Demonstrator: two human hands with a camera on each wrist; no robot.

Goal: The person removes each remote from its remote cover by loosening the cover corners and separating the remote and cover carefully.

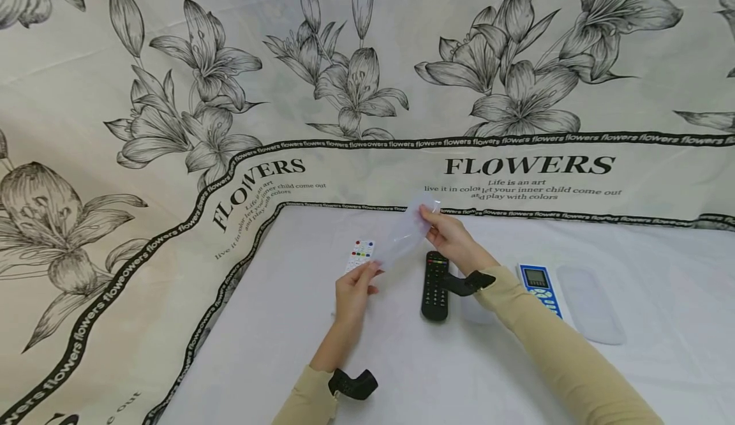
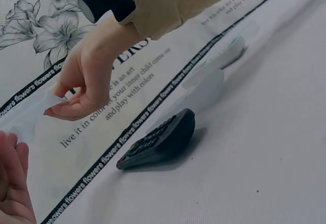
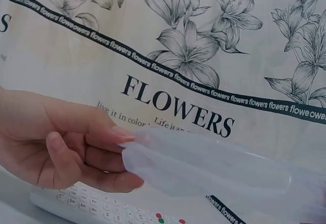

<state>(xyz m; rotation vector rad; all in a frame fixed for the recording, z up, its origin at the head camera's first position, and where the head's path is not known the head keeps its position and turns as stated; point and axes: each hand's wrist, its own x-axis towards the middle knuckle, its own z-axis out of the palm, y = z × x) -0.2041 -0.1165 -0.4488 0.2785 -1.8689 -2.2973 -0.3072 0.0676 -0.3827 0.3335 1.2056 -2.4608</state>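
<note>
A translucent, soft-looking plastic remote cover (image 1: 402,237) stretches at a slant between my two hands above the table. Its lower end is pinched by my left hand (image 1: 351,297), thumb against fingers. My right hand (image 1: 453,238) grips the upper end between thumb and fingers. In the right wrist view, the left hand (image 3: 66,150) holds the edge of the cover (image 3: 214,168), which looks flat. A white remote (image 1: 360,253) with coloured buttons lies just beyond the left hand, partly hidden. Below the right hand lies a black remote (image 1: 434,294).
Right of the right forearm lies a white remote with a blue face (image 1: 540,288). A translucent cover (image 1: 590,304) lies beside it. Another pale translucent cover (image 1: 475,310) shows partly under the right wrist. Flower-printed cloth (image 1: 356,176) hangs behind the white table (image 1: 287,348).
</note>
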